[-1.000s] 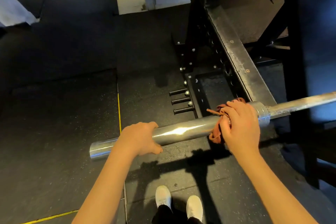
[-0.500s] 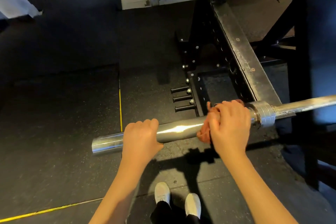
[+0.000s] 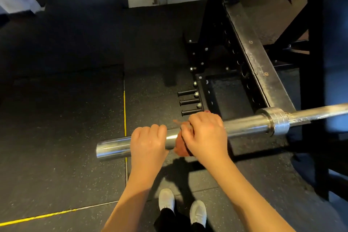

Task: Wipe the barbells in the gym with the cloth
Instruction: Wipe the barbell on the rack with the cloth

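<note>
Head view: your right hand (image 3: 207, 137) clamps the cloth (image 3: 181, 149) round the barbell sleeve (image 3: 248, 125) mid-length; left hand (image 3: 146, 143) grips the sleeve just left of it; far-right shaft (image 3: 320, 112) probably unwiped.

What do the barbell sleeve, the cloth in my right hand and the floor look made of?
Barbell sleeve: polished, chrome-looking steel, going by its bright mirror-like highlights. Cloth, gripped by the right hand: soft reddish-brown fabric, bunched and creased; weave too small to tell. Floor: probably matte black rubber tiles, judging by pale speckles and seams.
</note>
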`<act>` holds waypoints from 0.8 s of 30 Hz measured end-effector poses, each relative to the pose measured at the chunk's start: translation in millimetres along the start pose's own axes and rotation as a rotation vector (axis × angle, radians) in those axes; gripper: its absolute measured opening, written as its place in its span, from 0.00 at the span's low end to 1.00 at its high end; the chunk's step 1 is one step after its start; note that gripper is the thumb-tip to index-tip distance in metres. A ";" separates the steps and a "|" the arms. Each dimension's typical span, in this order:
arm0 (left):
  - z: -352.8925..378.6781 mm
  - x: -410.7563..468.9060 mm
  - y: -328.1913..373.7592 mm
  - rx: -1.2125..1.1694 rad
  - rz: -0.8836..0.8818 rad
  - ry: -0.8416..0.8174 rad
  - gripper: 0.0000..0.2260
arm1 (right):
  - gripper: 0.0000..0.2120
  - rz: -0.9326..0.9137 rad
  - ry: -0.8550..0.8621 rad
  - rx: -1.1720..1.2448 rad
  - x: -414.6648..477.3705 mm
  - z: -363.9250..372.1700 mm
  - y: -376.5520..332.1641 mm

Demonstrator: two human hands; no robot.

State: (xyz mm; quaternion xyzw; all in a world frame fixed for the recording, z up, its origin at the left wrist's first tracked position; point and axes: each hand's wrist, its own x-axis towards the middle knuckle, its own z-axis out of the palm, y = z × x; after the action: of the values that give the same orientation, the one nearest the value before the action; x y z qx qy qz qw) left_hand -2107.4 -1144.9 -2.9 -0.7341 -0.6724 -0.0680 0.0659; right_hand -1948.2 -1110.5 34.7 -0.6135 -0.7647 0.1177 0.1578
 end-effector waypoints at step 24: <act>-11.2 2.4 -28.9 -0.009 0.089 -0.123 0.17 | 0.18 0.025 -0.067 -0.015 12.3 2.1 -11.9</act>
State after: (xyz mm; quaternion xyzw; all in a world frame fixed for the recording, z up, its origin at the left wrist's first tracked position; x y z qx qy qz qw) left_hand -2136.0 -1142.2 8.6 -0.7663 -0.6417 -0.0225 0.0242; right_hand -1962.2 -1101.1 38.4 -0.6198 -0.7629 0.1344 0.1258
